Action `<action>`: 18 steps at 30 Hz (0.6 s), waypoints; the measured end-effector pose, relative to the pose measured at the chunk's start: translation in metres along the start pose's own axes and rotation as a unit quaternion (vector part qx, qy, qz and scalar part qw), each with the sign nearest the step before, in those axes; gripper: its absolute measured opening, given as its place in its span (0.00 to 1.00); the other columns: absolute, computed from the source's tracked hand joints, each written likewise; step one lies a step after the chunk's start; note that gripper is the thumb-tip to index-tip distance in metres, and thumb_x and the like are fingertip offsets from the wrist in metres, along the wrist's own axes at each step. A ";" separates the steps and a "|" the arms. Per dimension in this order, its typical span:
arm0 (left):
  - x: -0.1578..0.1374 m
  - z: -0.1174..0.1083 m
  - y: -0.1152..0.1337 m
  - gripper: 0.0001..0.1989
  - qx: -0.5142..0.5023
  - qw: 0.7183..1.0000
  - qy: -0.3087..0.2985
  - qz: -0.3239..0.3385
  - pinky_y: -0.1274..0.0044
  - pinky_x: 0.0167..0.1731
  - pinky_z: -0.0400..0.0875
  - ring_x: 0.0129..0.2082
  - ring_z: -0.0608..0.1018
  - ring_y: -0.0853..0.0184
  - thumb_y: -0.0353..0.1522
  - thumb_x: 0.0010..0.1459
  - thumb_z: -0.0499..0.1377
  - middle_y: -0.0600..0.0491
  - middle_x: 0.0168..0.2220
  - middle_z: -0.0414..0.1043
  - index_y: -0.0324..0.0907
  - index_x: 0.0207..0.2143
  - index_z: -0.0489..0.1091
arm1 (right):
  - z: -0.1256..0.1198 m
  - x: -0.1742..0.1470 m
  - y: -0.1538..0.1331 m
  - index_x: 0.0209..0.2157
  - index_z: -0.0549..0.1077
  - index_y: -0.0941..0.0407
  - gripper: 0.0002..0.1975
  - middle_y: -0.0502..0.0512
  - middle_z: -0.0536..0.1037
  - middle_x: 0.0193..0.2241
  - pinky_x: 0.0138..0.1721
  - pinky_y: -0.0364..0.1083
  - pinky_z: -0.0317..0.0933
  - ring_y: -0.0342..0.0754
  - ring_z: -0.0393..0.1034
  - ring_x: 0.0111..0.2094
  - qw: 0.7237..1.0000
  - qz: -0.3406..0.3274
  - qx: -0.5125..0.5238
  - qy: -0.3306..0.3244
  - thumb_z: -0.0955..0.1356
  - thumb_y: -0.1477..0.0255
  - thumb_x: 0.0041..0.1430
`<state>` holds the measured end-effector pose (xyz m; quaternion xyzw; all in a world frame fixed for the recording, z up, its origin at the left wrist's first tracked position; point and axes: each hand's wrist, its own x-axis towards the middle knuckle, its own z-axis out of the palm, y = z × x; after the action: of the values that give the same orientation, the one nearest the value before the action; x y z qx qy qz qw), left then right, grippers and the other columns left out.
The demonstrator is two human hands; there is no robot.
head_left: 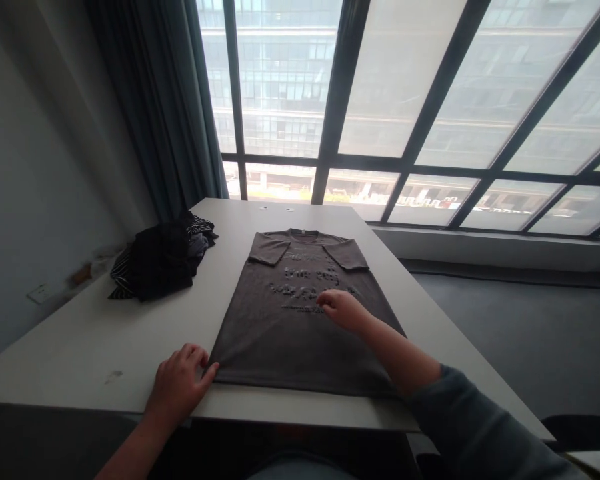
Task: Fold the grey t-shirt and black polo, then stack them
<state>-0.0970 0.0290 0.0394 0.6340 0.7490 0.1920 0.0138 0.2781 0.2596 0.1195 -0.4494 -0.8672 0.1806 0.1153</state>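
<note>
A dark grey-brown T-shirt [290,340] lies flat, front up, with its collar toward the window and its hem near the table's front edge. Its short sleeves are folded inward over the front, and raised dark lettering covers the chest. At the shirt's near left corner rests my left hand [180,377], thumb on the hem corner and fingers apart, slightly bent. My right hand [344,309] is over the lower lettering, its fingers curled together. No fabric is lifted by it, and I cannot tell whether it touches the shirt.
The shirt lies on a white table [240,220]. A heap of black and striped clothes [163,257] sits at the table's left side, near the wall. Beyond the far end are a dark curtain [165,100] and large windows [285,80]. A wall socket [40,293] shows at left.
</note>
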 end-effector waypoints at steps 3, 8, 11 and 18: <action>0.001 -0.001 0.001 0.14 -0.024 1.000 -0.013 -0.002 0.67 0.43 0.67 0.42 0.79 0.56 0.43 0.64 0.56 0.50 0.40 0.77 0.46 0.31 0.71 | 0.017 0.075 -0.035 0.46 0.84 0.54 0.15 0.56 0.86 0.46 0.49 0.44 0.66 0.53 0.79 0.47 0.999 0.006 -0.041 -0.033 0.66 0.76 0.65; 0.003 0.001 0.004 0.10 -0.087 0.996 -0.009 0.006 0.70 0.41 0.68 0.38 0.79 0.59 0.39 0.64 0.55 0.51 0.36 0.77 0.46 0.30 0.69 | 0.042 0.182 -0.080 0.50 0.83 0.57 0.16 0.61 0.83 0.52 0.51 0.43 0.64 0.54 0.76 0.52 0.999 0.016 -0.051 -0.009 0.65 0.73 0.70; 0.004 0.003 0.005 0.10 -0.117 0.993 -0.008 -0.006 0.72 0.36 0.68 0.30 0.77 0.61 0.39 0.64 0.56 0.53 0.28 0.74 0.46 0.29 0.68 | 0.054 0.239 -0.094 0.54 0.80 0.59 0.17 0.65 0.80 0.56 0.52 0.44 0.64 0.55 0.75 0.54 0.998 0.036 -0.054 0.007 0.64 0.70 0.72; -0.002 0.009 0.004 0.05 -0.140 0.988 0.044 -0.046 0.72 0.33 0.71 0.30 0.79 0.60 0.37 0.60 0.62 0.53 0.29 0.76 0.48 0.39 0.73 | 0.082 0.336 -0.098 0.62 0.72 0.63 0.25 0.72 0.77 0.59 0.53 0.47 0.64 0.57 0.74 0.56 0.994 0.093 -0.059 -0.005 0.66 0.62 0.73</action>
<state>-0.0903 0.0300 0.0314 0.5821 0.7429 0.3212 0.0782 -0.0157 0.4659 0.0983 -0.5333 -0.8314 0.1413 0.0666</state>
